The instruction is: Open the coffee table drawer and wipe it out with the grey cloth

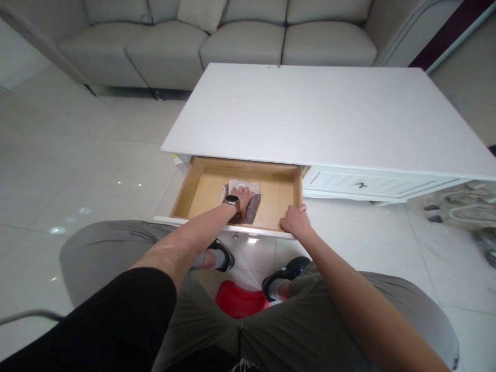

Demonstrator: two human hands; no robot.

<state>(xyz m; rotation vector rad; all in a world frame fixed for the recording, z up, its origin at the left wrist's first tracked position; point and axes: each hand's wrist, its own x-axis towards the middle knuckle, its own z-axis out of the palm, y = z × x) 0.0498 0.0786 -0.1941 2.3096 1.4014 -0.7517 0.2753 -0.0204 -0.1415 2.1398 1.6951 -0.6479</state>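
Note:
A white coffee table stands in front of me with its left wooden drawer pulled open. My left hand, with a watch on the wrist, reaches into the drawer and rests closed on folded cloths, a pale one and a greyish one. My right hand grips the drawer's front edge near its right corner, fingers curled over the rim.
A second drawer on the table's right side is shut. A grey sofa stands behind the table. A red stool shows between my legs. Shoes or sandals lie on the floor at right.

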